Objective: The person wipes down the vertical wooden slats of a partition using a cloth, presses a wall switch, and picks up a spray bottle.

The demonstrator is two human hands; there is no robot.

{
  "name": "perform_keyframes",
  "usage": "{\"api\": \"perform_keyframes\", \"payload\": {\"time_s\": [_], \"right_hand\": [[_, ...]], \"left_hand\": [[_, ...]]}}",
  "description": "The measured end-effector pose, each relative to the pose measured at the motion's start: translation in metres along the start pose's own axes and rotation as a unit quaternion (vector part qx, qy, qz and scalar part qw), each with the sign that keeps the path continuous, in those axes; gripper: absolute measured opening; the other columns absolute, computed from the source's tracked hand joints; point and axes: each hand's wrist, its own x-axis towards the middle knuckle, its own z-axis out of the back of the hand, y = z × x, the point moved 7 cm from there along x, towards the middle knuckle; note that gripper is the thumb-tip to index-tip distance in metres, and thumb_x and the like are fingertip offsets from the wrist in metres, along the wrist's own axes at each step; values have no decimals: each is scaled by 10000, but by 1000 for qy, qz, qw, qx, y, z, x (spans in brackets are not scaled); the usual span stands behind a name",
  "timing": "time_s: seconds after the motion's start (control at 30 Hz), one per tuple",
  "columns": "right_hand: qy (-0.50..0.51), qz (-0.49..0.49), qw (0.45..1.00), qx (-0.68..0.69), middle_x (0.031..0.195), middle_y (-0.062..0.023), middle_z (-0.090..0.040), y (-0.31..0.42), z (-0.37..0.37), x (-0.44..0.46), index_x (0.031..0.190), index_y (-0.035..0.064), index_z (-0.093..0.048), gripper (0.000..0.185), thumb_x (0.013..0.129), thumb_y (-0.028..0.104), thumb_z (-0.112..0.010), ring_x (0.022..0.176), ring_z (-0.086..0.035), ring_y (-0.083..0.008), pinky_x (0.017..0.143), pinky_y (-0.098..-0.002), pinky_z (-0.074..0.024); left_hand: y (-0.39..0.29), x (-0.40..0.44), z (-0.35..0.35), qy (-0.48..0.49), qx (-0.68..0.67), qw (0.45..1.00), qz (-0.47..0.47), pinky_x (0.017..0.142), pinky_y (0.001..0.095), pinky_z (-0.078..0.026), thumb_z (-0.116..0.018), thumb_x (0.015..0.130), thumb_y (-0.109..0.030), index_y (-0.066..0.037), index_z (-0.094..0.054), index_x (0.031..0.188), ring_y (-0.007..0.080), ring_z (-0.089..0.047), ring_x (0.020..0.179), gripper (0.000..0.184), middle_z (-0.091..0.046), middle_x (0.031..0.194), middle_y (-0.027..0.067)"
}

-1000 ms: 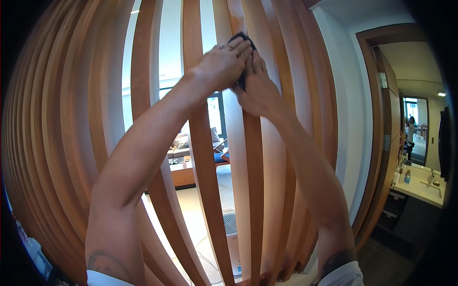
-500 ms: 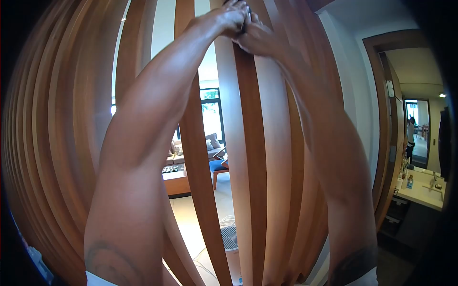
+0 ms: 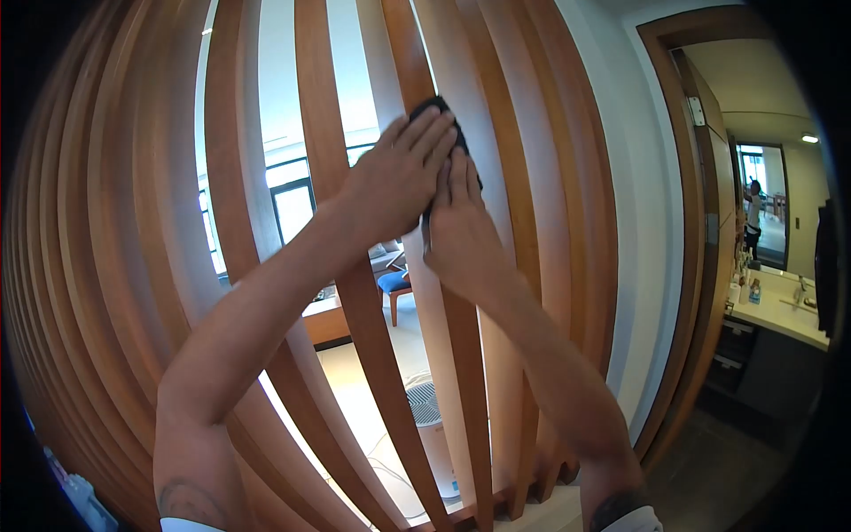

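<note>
Both hands press a dark cloth (image 3: pixel 434 105) against the front of a brown wooden slat (image 3: pixel 464 341). My left hand (image 3: pixel 390 177) lies over the cloth's upper left part, its fingers close together and pointing up and right. Just below and to the right, my right hand (image 3: pixel 465 235) holds the cloth's lower part, fingers pointing up. The two hands touch or nearly touch. Most of the cloth is hidden under them; its dark edge shows above and to the right of the fingers.
More upright slats (image 3: pixel 324 97) stand on both sides. Through the gaps show a blue-seated chair (image 3: pixel 394 282) and a white round appliance (image 3: pixel 433 443). At the right are a door frame (image 3: pixel 651 44), a sink counter (image 3: pixel 776 310) and a mirror (image 3: pixel 762 208) reflecting a person.
Both hands went up out toward the top of the view with the cloth, and now appear lower on the slat. The view has also shifted.
</note>
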Motion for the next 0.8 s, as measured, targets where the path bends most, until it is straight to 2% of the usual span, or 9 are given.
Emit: {"api": "perform_keyframes", "payload": {"time_s": [0.03, 0.2, 0.27, 0.33, 0.43, 0.6, 0.67, 0.7, 0.8], "right_hand": [[3, -17, 999, 39, 1376, -501, -276, 6, 3, -13, 1289, -293, -351, 642, 785, 2, -618, 1328, -272, -622, 1132, -578, -267], [26, -95, 994, 43, 1430, -481, -216, 36, -9, -72, 1331, -272, -321, 650, 825, 27, -599, 1384, -183, -607, 1138, -612, -220], [20, -163, 981, 105, 1478, -444, -155, 47, -6, -101, 1400, -242, -207, 749, 818, 20, -599, 1405, -147, -587, 1166, -589, -189], [40, -194, 977, 73, 1495, -422, -146, 62, -10, -135, 1430, -220, -159, 745, 846, 26, -552, 1414, -138, -576, 1172, -582, -181], [52, -258, 963, 65, 1505, -415, -142, 76, -15, -182, 1414, -227, -219, 692, 852, 30, -532, 1430, -136, -550, 1174, -574, -191], [45, -303, 952, 14, 1522, -402, -126, 108, -21, -275, 1405, -219, -271, 676, 837, 19, -549, 1445, -123, -528, 1170, -563, -230], [26, -379, 917, 119, 1526, -396, -125, 120, -21, -312, 1424, -202, -254, 713, 815, -1, -565, 1444, -132, -525, 1169, -559, -246], [21, -390, 915, 105, 1505, -411, -173, 119, -17, -324, 1394, -225, -290, 701, 814, 39, -582, 1439, -148, -535, 1165, -587, -222], [18, -417, 906, 74, 1510, -410, -164, 138, -20, -377, 1402, -220, -280, 724, 797, 32, -588, 1433, -136, -553, 1170, -587, -209]], "left_hand": [[-9, -10, 4, 14, -48, 999, -13, 1227, 449, -156, -747, 706, -86, 34, -310, 1490, 305, -194, 1495, 905, -246, 1585, 209], [-48, -49, 13, 5, -101, 993, -55, 1217, 454, -178, -707, 738, -134, 50, -359, 1459, 324, -196, 1493, 821, -259, 1577, 216], [-74, -71, 4, 3, -114, 991, -71, 1217, 455, -160, -687, 741, -124, 44, -377, 1451, 340, -182, 1495, 792, -263, 1573, 221], [-101, -90, 4, 1, -106, 990, -89, 1216, 451, -152, -656, 784, -137, 40, -366, 1460, 340, -177, 1497, 757, -257, 1578, 215], [-139, -111, 5, 17, -145, 984, -104, 1225, 421, -144, -551, 881, -149, 40, -357, 1467, 297, -181, 1499, 645, -266, 1585, 178], [-224, -157, -11, 70, -145, 974, -160, 1234, 424, -106, -550, 881, -204, 19, -334, 1490, 285, -164, 1503, 684, -234, 1602, 162], [-258, -178, -21, 85, -142, 970, -181, 1236, 428, -89, -538, 896, -235, 11, -327, 1497, 280, -151, 1507, 683, -219, 1609, 155], [-273, -178, -20, 92, -128, 968, -196, 1237, 433, -82, -521, 905, -267, 5, -324, 1500, 275, -133, 1510, 684, -202, 1615, 148], [-325, -210, -30, 114, -107, 963, -221, 1235, 455, -50, -468, 936, -321, -22, -299, 1518, 274, -80, 1519, 676, -154, 1632, 127]]}}
